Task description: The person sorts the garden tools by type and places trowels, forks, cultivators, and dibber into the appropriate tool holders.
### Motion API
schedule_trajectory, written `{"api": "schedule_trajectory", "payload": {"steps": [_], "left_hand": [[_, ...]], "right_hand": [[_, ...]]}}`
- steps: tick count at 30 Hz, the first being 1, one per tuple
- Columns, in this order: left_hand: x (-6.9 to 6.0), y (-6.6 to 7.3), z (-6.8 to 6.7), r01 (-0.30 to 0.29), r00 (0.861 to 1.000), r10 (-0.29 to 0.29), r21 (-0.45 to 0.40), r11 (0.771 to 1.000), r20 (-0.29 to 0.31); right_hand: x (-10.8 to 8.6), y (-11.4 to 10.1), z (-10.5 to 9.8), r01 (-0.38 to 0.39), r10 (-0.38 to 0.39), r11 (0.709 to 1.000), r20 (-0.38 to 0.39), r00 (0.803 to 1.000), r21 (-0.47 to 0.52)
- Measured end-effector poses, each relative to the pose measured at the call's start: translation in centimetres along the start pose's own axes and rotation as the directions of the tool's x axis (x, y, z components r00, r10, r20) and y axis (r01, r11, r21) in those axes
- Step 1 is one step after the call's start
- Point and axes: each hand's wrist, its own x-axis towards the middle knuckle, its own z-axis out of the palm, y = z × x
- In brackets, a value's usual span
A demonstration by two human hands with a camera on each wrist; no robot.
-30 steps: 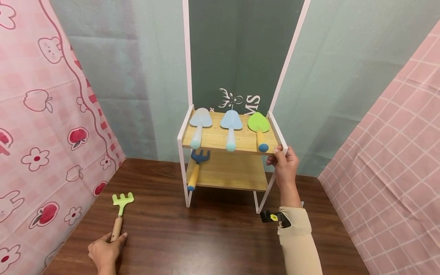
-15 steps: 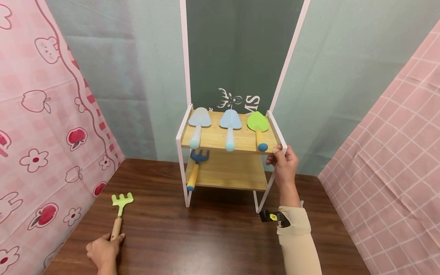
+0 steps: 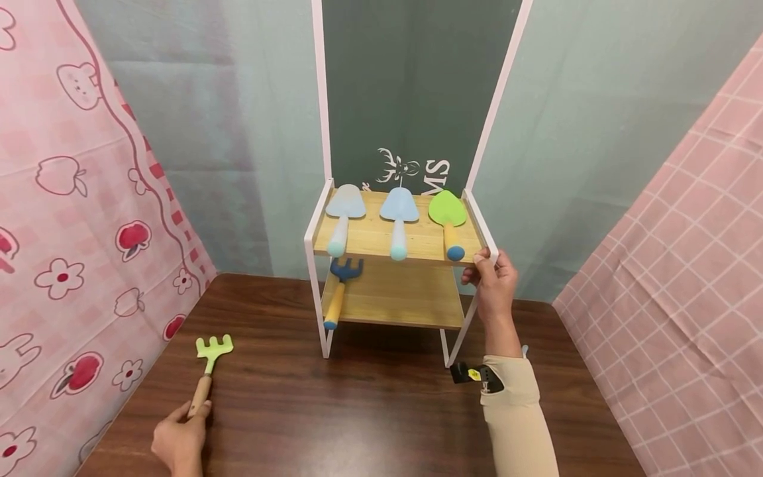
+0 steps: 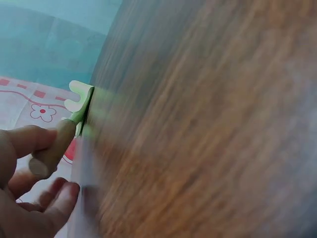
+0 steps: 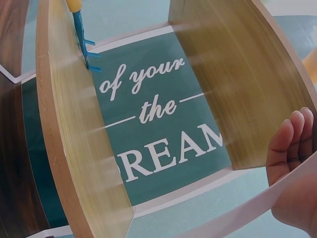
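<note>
My left hand [image 3: 180,438] holds a small garden rake with green tines [image 3: 213,347] by its wooden handle [image 3: 201,395], at the table's left. In the left wrist view, the thumb and a finger lie against that handle [image 4: 52,153], while other fingers are below it. My right hand [image 3: 496,285] grips the front right corner of a two-tier wooden shelf [image 3: 369,240] with a white frame. In the right wrist view, curled fingertips [image 5: 292,136] touch the underside of the upper board [image 5: 228,79]. Two pale blue trowels [image 3: 346,202] and a green trowel [image 3: 447,209] lie on top.
A blue rake with a yellow handle [image 3: 336,303] lies at the left of the lower board [image 3: 405,295]. The shelf stands on a dark wooden table [image 3: 334,411]. A pale object [image 3: 524,351] shows partly behind the right sleeve. Pink cloths [image 3: 673,265] hang at both sides.
My left hand and the green rake shift very slightly, and the rake's handle leans a little more. The right hand stays at the shelf corner; the head view drifts slightly.
</note>
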Motion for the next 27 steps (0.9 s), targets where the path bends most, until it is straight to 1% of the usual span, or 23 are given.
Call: {"api": "schedule_trajectory", "payload": {"steps": [3,5,6,8,9,10,12,13,14,15,17,19,21,22,23,24,27], "left_hand": [[-0.2,0.0,0.2,0.053,0.998,-0.057,-0.094,0.994,-0.038],[-0.3,0.0,0.4,0.099,0.993,-0.108,-0.164,0.982,-0.047],[-0.3,0.0,0.5,0.129,0.989,-0.141,-0.205,0.97,-0.046],[-0.3,0.1,0.7,0.18,0.979,-0.2,-0.326,0.928,-0.028],[-0.3,0.2,0.8,0.195,0.975,-0.222,-0.395,0.898,-0.022],[-0.3,0.3,1.0,0.207,0.971,-0.241,-0.461,0.863,-0.014],[-0.2,0.3,1.2,0.214,0.963,-0.27,-0.584,0.783,-0.009],[-0.2,0.4,1.3,0.21,0.961,-0.276,-0.639,0.74,-0.004],[-0.3,0.4,1.4,0.201,0.96,-0.281,-0.676,0.709,-0.009],[-0.3,0.5,1.5,0.193,0.958,-0.287,-0.706,0.681,-0.014],[-0.4,0.5,1.6,0.182,0.952,-0.304,-0.749,0.637,-0.027],[-0.6,0.6,1.7,0.169,0.945,-0.324,-0.781,0.601,-0.045],[-0.6,0.6,1.9,0.14,0.937,-0.341,-0.809,0.571,-0.079],[-0.6,0.5,2.1,0.114,0.933,-0.345,-0.829,0.548,-0.1],[-0.5,0.4,2.2,0.083,0.931,-0.343,-0.844,0.53,-0.124],[-0.4,0.2,2.4,0.051,0.929,-0.338,-0.853,0.52,-0.15],[0.2,-0.6,3.4,-0.064,0.924,-0.308,-0.885,0.461,-0.227]], "right_hand": [[0.0,-0.1,0.1,0.007,-0.007,1.0,0.007,1.0,-0.001],[0.1,-0.1,0.1,0.01,-0.01,1.0,0.01,1.0,-0.002],[0.1,-0.1,0.1,0.01,-0.01,1.0,0.008,1.0,-0.002],[0.0,-0.1,0.0,0.007,-0.007,1.0,0.005,1.0,-0.005],[0.0,-0.1,0.0,0.005,-0.005,1.0,0.003,1.0,-0.005],[0.0,0.0,0.0,0.004,-0.004,1.0,0.002,1.0,-0.004],[0.0,0.0,0.0,0.003,-0.003,1.0,0.002,1.0,-0.005],[0.0,0.0,-0.1,0.003,-0.003,1.0,0.004,1.0,-0.008],[0.0,0.1,-0.1,0.003,-0.003,1.0,0.004,1.0,-0.006],[0.0,0.1,-0.1,0.002,-0.002,1.0,0.005,1.0,-0.007],[-0.1,0.2,-0.1,0.001,-0.001,1.0,0.008,1.0,-0.011],[-0.1,0.2,-0.2,-0.002,0.002,1.0,0.007,1.0,-0.013],[-0.1,0.2,-0.2,-0.003,0.003,1.0,0.007,1.0,-0.013],[0.0,0.3,-0.2,-0.003,0.003,1.0,0.007,1.0,-0.011],[0.0,0.3,-0.3,-0.003,0.003,1.0,0.006,1.0,-0.008],[0.0,0.3,-0.3,-0.003,0.003,1.0,0.007,1.0,-0.005],[0.1,0.3,-0.3,-0.002,0.002,1.0,0.013,1.0,-0.004]]}}
